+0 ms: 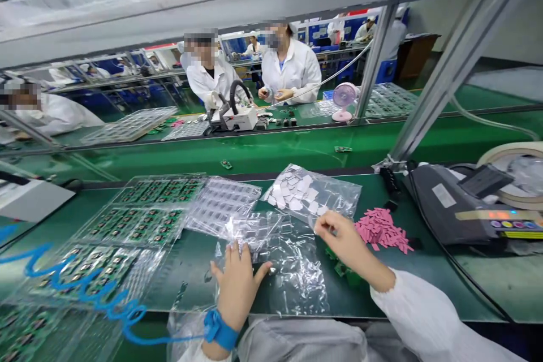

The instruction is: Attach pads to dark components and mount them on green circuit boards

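Note:
My left hand lies with fingers spread at the near edge of a crinkled clear plastic bag; a blue wrist strap circles that wrist. My right hand is closed in a pinch where the crinkled bag meets another clear bag. Whatever the pinch holds, if anything, is too small to make out. White flat pieces lie in that second bag. Beside my right hand is a heap of pink strips, and green circuit boards are partly hidden under the forearm.
Clear trays of circuit boards spread over the left side, crossed by a coiled blue cord. A clear moulded tray sits behind my left hand. At right stands a grey machine with a cable. Beyond a green belt, co-workers sit.

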A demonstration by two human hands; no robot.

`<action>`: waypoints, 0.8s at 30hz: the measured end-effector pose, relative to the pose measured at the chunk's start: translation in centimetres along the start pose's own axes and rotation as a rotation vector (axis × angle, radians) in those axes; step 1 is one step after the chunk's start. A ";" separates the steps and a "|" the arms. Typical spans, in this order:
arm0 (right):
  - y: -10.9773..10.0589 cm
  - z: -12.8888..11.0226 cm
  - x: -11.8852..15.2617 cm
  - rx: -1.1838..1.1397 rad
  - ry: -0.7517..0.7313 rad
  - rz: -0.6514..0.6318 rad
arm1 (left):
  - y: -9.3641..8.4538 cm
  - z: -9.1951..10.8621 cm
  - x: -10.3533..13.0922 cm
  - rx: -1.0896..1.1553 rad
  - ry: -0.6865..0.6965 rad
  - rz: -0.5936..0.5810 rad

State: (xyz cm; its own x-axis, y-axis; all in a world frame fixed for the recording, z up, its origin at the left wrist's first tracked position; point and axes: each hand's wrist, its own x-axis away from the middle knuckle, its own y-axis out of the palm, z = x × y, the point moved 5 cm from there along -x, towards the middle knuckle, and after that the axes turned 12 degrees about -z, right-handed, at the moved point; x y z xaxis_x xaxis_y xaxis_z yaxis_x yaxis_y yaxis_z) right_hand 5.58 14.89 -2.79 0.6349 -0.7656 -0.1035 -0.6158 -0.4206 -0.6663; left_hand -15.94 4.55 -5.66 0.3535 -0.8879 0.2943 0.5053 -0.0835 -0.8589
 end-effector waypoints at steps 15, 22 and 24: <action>-7.0 8.2 14.7 0.093 0.214 0.253 | 9.3 18.5 4.1 1.361 0.119 -0.816; -8.7 16.9 15.1 0.195 0.427 0.325 | 12.7 23.0 5.9 1.451 -0.155 -1.197; -8.6 16.8 15.6 0.185 0.420 0.350 | 13.1 24.6 6.5 1.467 -0.188 -1.250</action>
State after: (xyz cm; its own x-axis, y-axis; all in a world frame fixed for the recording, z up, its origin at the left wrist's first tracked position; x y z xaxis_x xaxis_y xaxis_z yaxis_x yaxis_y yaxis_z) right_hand 28.62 14.72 -11.06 0.1450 -0.9874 -0.0636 -0.6398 -0.0446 -0.7672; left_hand 12.39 8.83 -4.70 -0.6572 -0.5752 0.4870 0.6273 -0.0594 0.7765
